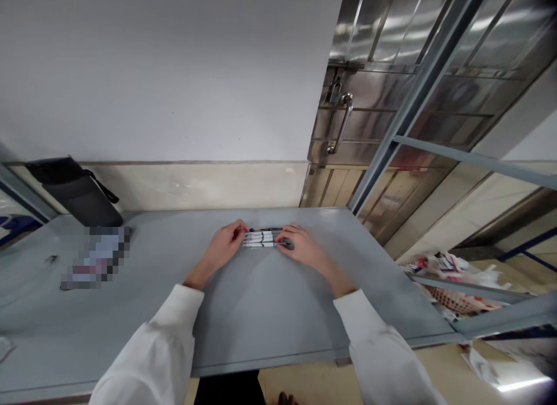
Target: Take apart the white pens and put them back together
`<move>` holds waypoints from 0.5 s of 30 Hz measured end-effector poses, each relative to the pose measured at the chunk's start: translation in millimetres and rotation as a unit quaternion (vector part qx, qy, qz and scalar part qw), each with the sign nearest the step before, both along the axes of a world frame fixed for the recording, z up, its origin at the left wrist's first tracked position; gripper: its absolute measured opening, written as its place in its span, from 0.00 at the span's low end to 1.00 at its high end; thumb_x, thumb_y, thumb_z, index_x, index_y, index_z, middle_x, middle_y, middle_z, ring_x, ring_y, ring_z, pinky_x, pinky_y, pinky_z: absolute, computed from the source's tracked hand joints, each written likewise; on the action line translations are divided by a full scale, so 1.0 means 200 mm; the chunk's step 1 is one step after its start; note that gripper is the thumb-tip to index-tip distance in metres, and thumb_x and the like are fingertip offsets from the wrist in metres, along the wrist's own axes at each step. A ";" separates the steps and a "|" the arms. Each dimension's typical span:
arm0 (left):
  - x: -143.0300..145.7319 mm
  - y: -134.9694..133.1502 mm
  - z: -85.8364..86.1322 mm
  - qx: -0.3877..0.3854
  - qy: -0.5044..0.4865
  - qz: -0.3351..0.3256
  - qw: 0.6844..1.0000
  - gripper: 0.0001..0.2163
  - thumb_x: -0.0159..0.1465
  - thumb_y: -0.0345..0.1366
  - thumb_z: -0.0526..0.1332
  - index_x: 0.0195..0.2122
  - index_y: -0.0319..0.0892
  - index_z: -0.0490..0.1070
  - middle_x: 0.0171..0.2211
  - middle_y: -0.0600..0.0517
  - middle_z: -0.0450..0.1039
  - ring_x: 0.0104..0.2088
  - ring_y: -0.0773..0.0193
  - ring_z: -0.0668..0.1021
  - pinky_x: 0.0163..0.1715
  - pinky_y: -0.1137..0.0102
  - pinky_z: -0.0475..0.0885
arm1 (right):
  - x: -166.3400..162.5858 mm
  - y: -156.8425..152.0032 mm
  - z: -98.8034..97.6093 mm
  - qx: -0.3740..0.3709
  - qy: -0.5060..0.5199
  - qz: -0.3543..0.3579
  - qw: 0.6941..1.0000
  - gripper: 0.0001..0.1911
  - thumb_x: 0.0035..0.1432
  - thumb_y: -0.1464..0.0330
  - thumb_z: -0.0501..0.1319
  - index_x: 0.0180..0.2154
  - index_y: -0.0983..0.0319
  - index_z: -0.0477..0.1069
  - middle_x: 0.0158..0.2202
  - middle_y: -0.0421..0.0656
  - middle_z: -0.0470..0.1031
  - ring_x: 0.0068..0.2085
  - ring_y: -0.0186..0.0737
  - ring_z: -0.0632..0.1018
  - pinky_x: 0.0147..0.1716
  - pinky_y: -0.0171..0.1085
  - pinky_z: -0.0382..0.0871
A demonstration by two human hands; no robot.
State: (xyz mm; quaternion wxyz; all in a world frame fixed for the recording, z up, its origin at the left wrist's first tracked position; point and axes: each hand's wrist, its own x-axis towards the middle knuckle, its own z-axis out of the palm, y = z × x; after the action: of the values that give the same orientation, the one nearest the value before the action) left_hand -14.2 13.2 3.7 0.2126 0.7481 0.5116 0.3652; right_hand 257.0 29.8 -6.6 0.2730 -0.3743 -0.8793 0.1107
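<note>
Several slim white pens (260,239) with dark bands and dark ends lie side by side on the grey tabletop, in a row between my two hands. My left hand (227,241) has curled fingers and thumb closed at the left ends of the pens. At their right ends, my right hand (300,243) grips the row with its fingers and thumb bent. A dark grey rounded piece (288,243) shows by the right thumb; what it belongs to is unclear. The fingers partly cover both ends of the row.
A black bottle (82,196) with a strap leans at the back left. In front of it lies a blurred-out flat object (98,260). A pale wall rises behind the table (261,312). Right of it are a metal frame post (411,97) and a basket of bags (456,299).
</note>
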 end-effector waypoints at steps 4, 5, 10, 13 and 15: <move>0.00 0.01 -0.02 0.020 0.011 -0.013 1.000 0.10 0.69 0.36 0.54 0.40 0.44 0.75 0.29 0.55 0.71 0.29 0.63 0.70 0.33 0.69 0.64 | 0.00 0.00 -0.01 0.010 -0.008 0.002 1.000 0.04 0.64 0.71 0.65 0.39 0.57 0.79 0.40 0.45 0.79 0.47 0.49 0.75 0.51 0.47 0.69; 0.00 0.01 -0.02 0.023 0.015 -0.014 1.000 0.10 0.69 0.36 0.54 0.40 0.44 0.75 0.30 0.54 0.72 0.29 0.63 0.70 0.34 0.69 0.64 | -0.01 0.01 -0.02 0.011 -0.010 0.002 1.000 0.04 0.65 0.71 0.65 0.39 0.57 0.79 0.40 0.45 0.79 0.47 0.48 0.76 0.51 0.47 0.69; 0.00 0.01 -0.02 0.027 0.025 -0.018 0.999 0.09 0.70 0.36 0.54 0.41 0.45 0.75 0.31 0.54 0.73 0.31 0.62 0.71 0.36 0.68 0.65 | -0.01 0.01 -0.02 0.010 -0.004 0.006 1.000 0.05 0.65 0.71 0.64 0.39 0.57 0.79 0.41 0.45 0.79 0.46 0.48 0.75 0.50 0.46 0.69; 0.00 0.00 -0.02 0.029 0.029 -0.019 0.999 0.09 0.70 0.35 0.55 0.41 0.45 0.75 0.34 0.52 0.74 0.32 0.61 0.72 0.36 0.68 0.66 | -0.01 0.01 -0.02 0.008 -0.001 0.006 1.000 0.05 0.65 0.71 0.64 0.39 0.57 0.79 0.40 0.45 0.79 0.46 0.48 0.75 0.50 0.46 0.69; 0.01 0.00 -0.01 0.048 0.035 -0.026 0.998 0.08 0.70 0.34 0.56 0.41 0.45 0.75 0.35 0.52 0.75 0.35 0.60 0.73 0.39 0.67 0.67 | -0.01 0.00 -0.01 0.005 0.004 0.009 1.000 0.04 0.65 0.71 0.65 0.39 0.57 0.79 0.40 0.45 0.79 0.47 0.48 0.76 0.49 0.45 0.69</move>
State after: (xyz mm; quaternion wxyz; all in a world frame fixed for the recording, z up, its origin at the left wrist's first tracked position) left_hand -12.5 12.5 1.1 0.1678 0.7828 0.4807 0.3577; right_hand 255.2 30.4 -9.2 0.2776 -0.3645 -0.8820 0.1100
